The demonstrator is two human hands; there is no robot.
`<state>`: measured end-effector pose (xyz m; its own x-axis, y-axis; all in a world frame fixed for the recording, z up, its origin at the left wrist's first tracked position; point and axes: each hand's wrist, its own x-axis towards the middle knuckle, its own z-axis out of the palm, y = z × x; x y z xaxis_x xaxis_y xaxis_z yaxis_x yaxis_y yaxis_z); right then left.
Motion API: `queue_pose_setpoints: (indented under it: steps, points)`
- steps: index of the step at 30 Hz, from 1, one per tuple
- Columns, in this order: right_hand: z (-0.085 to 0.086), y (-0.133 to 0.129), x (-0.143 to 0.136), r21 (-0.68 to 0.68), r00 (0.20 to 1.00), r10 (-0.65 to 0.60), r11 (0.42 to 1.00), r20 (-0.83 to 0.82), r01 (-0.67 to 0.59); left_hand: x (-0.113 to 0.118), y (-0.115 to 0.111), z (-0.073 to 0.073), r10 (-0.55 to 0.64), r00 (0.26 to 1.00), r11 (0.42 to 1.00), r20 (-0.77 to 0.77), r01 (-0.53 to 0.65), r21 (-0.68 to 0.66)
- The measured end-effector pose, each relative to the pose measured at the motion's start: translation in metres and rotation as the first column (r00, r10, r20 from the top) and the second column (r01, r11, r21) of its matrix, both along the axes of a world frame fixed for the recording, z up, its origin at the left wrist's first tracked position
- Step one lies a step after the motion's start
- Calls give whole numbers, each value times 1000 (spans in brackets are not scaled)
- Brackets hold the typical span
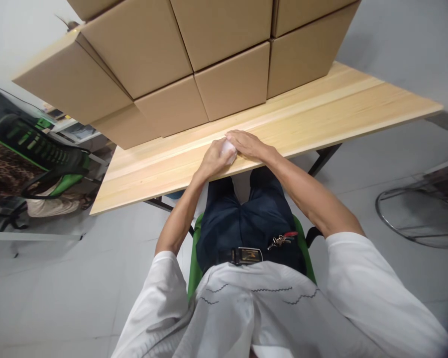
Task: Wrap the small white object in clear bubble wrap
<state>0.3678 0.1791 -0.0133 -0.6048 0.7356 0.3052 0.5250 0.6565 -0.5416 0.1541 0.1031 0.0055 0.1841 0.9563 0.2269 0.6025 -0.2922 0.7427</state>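
Holding a small whitish thing (228, 153) near the front edge of the wooden counter (306, 124), pinched in the left hand (213, 160)'s grip. Laying the right hand (247, 144) against it too, fingers together, can't tell if pinching. Facing stacked cardboard boxes (224, 35) on the same counter.

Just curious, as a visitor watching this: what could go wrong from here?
The small, crumpled-looking white item between the left hand and right hand is near the front edge of the pale wooden table, so it might fall if it slips free. The stacked brown cardboard boxes stand just beyond the hands; a sudden forward push could knock them.
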Motion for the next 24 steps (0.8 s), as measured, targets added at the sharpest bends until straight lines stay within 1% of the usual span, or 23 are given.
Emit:
queue_pose_setpoints:
  steps: [2,3,6,8,11,15,17,20,24]
  points:
    - [-1,2,2,-3,1000,21,1000,-19,-21,8,-12,-11,30,975,996,-218,-10,94]
    - [-1,4,4,-6,998,41,999,-39,-41,13,-17,-18,68,955,991,-289,-31,130]
    - [-3,9,10,-12,991,97,995,-89,-99,26,-28,-35,172,907,975,-385,-102,196]
    - [-2,11,12,-14,992,105,994,-71,-107,33,-31,-41,203,886,970,-417,-122,211]
    - [3,15,9,-12,997,55,998,46,-55,37,-29,-44,205,875,971,-439,-125,204]
    - [15,13,-1,4,971,-21,1000,238,20,28,-22,-48,181,875,972,-449,-88,219]
    - [20,10,-6,12,951,-78,997,298,78,20,-21,-51,176,878,969,-445,-74,237]
    - [21,8,-12,20,934,-162,986,319,164,9,-22,-55,175,883,965,-435,-66,254]
    - [15,13,-14,17,948,-136,990,289,137,6,-29,-56,181,883,959,-433,-61,276]
